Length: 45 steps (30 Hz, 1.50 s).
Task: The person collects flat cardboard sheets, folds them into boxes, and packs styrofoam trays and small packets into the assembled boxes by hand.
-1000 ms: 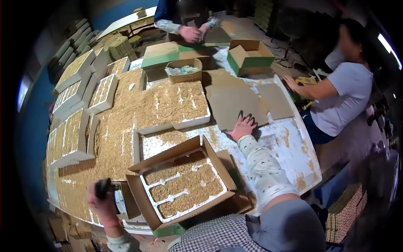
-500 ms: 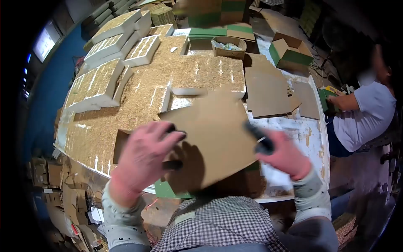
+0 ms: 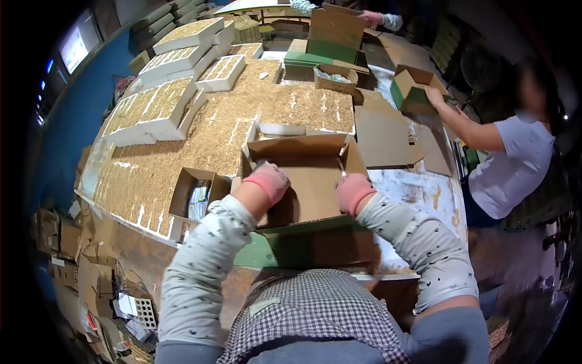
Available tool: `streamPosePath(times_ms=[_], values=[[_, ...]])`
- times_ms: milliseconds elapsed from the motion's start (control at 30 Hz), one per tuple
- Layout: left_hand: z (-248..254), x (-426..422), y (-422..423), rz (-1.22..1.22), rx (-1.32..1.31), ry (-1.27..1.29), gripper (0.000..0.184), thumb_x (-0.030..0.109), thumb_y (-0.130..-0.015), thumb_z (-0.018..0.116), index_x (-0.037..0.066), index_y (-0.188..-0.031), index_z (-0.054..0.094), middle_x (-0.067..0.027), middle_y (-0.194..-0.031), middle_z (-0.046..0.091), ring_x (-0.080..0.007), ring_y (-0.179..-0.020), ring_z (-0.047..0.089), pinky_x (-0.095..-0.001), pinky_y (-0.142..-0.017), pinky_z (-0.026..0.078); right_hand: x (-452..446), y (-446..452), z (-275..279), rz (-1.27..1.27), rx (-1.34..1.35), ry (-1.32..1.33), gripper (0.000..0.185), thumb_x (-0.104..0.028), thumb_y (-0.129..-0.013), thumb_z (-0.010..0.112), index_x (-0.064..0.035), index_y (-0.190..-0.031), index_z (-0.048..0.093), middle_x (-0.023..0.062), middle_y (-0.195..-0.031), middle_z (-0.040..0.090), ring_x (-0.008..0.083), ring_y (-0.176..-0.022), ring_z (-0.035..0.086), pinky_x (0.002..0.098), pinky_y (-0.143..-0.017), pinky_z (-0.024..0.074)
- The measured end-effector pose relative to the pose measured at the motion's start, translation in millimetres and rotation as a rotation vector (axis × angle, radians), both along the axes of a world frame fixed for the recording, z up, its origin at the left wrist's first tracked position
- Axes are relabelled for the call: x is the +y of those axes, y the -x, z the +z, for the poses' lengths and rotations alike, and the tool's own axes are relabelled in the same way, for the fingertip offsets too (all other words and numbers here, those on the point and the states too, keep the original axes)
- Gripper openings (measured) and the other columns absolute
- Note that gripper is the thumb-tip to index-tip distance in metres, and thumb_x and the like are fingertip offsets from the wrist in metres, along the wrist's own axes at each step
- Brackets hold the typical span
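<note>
An open cardboard box [image 3: 303,229] with green lower sides stands in front of me, and a flat brown cardboard sheet [image 3: 312,188] lies inside it. My left hand [image 3: 268,181], in a pink glove with darker fingers, is a closed fist at the box's left inner side, over the sheet. At the right inner side, my right hand [image 3: 353,192], gloved alike, is also closed, knuckles up. I see nothing held in either hand, though their undersides are hidden. Left of the box sits a small carton [image 3: 193,189] holding blue-and-white packets.
Grainy tan material covers much of the table, with white foam trays [image 3: 148,109] stacked at left. Flat cardboard [image 3: 382,136] lies to the right. A co-worker [image 3: 515,151] handles another box [image 3: 418,88]; another person's hand [image 3: 371,18] touches a box at the back.
The cardboard sheet, held up between both hands before, now lies in the box. My hands have moved inward and closed. The co-worker at right has reached toward a box.
</note>
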<state>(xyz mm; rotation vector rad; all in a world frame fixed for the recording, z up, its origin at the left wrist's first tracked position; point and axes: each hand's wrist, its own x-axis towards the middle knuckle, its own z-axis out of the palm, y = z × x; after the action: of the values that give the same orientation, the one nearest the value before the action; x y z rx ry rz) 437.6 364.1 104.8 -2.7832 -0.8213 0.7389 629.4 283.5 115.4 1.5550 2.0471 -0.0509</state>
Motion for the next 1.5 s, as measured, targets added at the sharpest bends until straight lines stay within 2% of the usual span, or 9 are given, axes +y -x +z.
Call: streamPosePath(times_ms=[233, 433, 567, 633, 833, 933, 1033, 1267, 1500], values=[[68.4, -32.4, 86.3, 0.152, -0.822, 0.098, 0.076, 0.012, -0.069, 0.071, 0.014, -0.136, 0.037, -0.0170, -0.146, 0.024, -0.0361, -0.135, 0.019, -0.0428, -0.110, 0.018, 17.0, -74.3, 48.7, -0.069, 0.259, -0.570, 0.027, -0.030, -0.077, 0.054, -0.0084, -0.091, 0.064, 0.0104, -0.097, 0.065, 0.0234, -0.095, 0.061, 0.0341, -0.080, 0.0476], [-81.3, -10.1, 86.8, 0.819, -1.141, 0.278, 0.129, 0.023, -0.046, 0.086, 0.003, -0.143, 0.003, -0.0318, -0.143, 0.014, -0.0462, -0.133, 0.013, -0.0406, -0.110, 0.019, 44.1, -42.8, -41.4, -0.027, 0.615, 0.142, 0.034, -0.027, -0.069, 0.058, -0.0020, -0.092, 0.062, 0.0190, -0.094, 0.063, 0.0367, -0.091, 0.058, 0.0417, -0.081, 0.0463], [-92.1, -41.5, 51.1, 1.126, -1.300, 0.694, 0.115, 0.013, -0.058, 0.080, 0.002, -0.142, 0.003, -0.0231, -0.112, 0.045, -0.0281, -0.096, 0.047, -0.0327, -0.076, 0.041, 32.1, -90.1, -94.2, -0.785, 1.929, -0.186, 0.036, -0.025, -0.075, 0.071, -0.0002, -0.099, 0.061, 0.0085, -0.085, 0.065, 0.0178, -0.072, 0.060, 0.0310, -0.069, 0.0498], [-113.0, -41.3, 62.1, 1.084, -1.496, 0.762, 0.102, 0.003, -0.066, 0.074, 0.002, -0.142, 0.006, -0.0123, -0.086, 0.065, -0.0172, -0.064, 0.063, -0.0244, -0.047, 0.050, -16.3, -61.1, -105.1, -0.805, 1.685, -0.208, 0.077, -0.041, -0.076, 0.071, 0.0001, -0.132, 0.038, 0.0151, -0.123, 0.052, 0.0214, -0.110, 0.051, 0.0328, -0.093, 0.0405], [-46.2, -56.9, -8.5, 1.022, -1.261, 1.397, 0.073, 0.012, -0.078, 0.068, 0.005, -0.139, 0.029, -0.0158, -0.104, 0.061, -0.0160, -0.075, 0.064, -0.0241, -0.057, 0.050, -167.2, -67.8, -71.9, -1.425, 2.111, -0.407, 0.070, -0.002, -0.074, 0.068, -0.0019, -0.134, 0.032, 0.0132, -0.123, 0.050, 0.0228, -0.113, 0.051, 0.0349, -0.094, 0.0438], [-68.8, -22.2, -49.8, 0.625, -1.272, 1.289, 0.061, 0.022, -0.082, 0.066, 0.001, -0.133, 0.039, -0.0140, -0.126, 0.051, -0.0215, -0.109, 0.054, -0.0324, -0.091, 0.044, -279.8, -151.9, -227.0, -1.586, 2.576, -0.669, 0.045, -0.011, -0.083, 0.060, -0.0036, -0.125, 0.045, 0.0097, -0.111, 0.057, 0.0219, -0.104, 0.056, 0.0337, -0.084, 0.0499], [-153.5, 31.0, -45.8, 0.397, -0.504, -0.114, 0.070, 0.051, -0.077, 0.060, 0.009, -0.131, 0.041, -0.0155, -0.120, 0.053, -0.0292, -0.113, 0.049, -0.0407, -0.098, 0.034, -290.0, -175.1, -208.1, -1.524, 2.465, -0.729, 0.041, -0.018, -0.086, 0.059, -0.0060, -0.124, 0.048, 0.0094, -0.113, 0.057, 0.0206, -0.100, 0.057, 0.0311, -0.082, 0.0492], [-50.3, 6.8, -20.4, 0.231, -0.763, 0.159, 0.051, 0.039, -0.071, 0.068, 0.012, -0.112, 0.056, -0.0076, -0.109, 0.059, -0.0260, -0.107, 0.052, -0.0385, -0.090, 0.038, -202.1, -137.7, -57.8, -1.020, 1.591, -1.585, 0.062, -0.004, -0.088, 0.055, -0.0057, -0.141, 0.023, 0.0093, -0.139, 0.036, 0.0178, -0.123, 0.037, 0.0292, -0.097, 0.0366], [77.7, -89.1, -5.2, -0.045, -0.875, -0.162, 0.053, 0.033, -0.063, 0.074, 0.016, -0.111, 0.057, -0.0030, -0.110, 0.054, -0.0236, -0.105, 0.049, -0.0447, -0.089, 0.036, -106.2, -31.5, 92.9, -0.020, 0.486, -0.491, 0.070, -0.042, -0.071, 0.067, 0.0016, -0.121, 0.045, 0.0185, -0.116, 0.052, 0.0335, -0.110, 0.047, 0.0436, -0.096, 0.0353]])
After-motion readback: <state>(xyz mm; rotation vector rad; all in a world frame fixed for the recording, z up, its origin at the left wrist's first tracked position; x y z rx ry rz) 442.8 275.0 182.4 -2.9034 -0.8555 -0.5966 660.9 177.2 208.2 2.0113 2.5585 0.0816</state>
